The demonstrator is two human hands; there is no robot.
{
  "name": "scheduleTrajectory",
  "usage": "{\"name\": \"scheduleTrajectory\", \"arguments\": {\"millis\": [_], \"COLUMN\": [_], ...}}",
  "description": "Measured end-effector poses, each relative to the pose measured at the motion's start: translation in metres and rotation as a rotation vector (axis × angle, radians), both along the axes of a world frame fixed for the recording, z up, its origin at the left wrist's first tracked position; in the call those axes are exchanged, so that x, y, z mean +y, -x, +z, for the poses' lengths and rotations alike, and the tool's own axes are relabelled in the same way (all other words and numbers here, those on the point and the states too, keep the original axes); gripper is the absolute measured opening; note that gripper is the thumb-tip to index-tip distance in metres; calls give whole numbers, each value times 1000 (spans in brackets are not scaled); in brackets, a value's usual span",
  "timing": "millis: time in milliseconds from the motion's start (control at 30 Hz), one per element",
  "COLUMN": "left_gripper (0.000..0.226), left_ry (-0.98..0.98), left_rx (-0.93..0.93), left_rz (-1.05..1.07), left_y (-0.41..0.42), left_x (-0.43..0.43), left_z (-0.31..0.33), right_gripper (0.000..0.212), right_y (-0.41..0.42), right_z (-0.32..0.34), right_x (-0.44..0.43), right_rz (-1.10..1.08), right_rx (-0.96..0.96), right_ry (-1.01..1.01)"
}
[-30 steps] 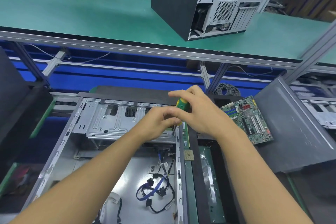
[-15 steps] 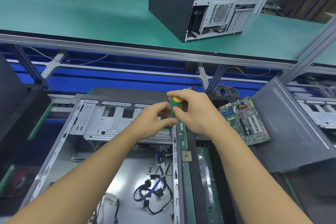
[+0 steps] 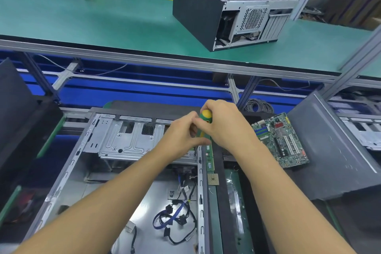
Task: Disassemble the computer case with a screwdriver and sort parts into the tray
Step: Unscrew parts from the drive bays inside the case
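Open on its side before me, the computer case [image 3: 115, 171] holds loose cables [image 3: 175, 218]. Beyond, my left hand [image 3: 181, 136] pinches and my right hand [image 3: 228, 128] wraps the upright screwdriver [image 3: 205, 121] at the drive cage [image 3: 127, 140] corner, probably steadying it on a hidden screw.

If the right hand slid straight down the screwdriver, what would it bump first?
Probably the left hand, pinching the green-and-yellow screwdriver just below the right hand; under that, the rim of the grey metal computer case. Depth is unclear.
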State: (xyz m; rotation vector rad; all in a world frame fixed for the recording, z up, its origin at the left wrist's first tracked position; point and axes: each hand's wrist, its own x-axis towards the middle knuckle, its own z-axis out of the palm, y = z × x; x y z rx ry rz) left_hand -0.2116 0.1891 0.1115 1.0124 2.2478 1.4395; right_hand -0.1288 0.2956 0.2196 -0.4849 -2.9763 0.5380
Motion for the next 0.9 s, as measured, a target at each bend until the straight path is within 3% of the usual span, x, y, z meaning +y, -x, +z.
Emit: {"name": "scheduleTrajectory", "arguments": {"millis": [133, 267, 367, 433, 567, 700, 800, 900], "left_gripper": [30, 29, 30, 27, 34, 32, 38, 40], "left_ry": [-65, -125, -97, -75, 9, 27, -71, -83], "left_rx": [-88, -285, -192, -132, -2, -79, -304, -265], "left_rz": [-225, -182, -62, -26, -27, -94, -265, -192], "left_y": [7, 8, 4, 4, 4, 6, 8, 9], "left_x": [-10, -14, -11, -9, -3, -4, -13, -15], "left_z": [4, 5, 4, 5, 4, 2, -1, -2], "right_gripper": [37, 45, 51, 47, 37, 18, 32, 50], "right_y": [-2, -5, -5, -4, 1, 1, -1, -4], "right_z": [6, 6, 3, 0, -5, -7, -5, -3], "right_x": [5, 4, 2, 2, 0, 1, 7, 5], "right_rz": [55, 48, 64, 55, -127, -82, -28, 17], "right_rx": [-57, -27, -62, -72, 149, 150, 68, 59], "right_ry": [79, 243, 359, 334, 242, 215, 225, 337]}}
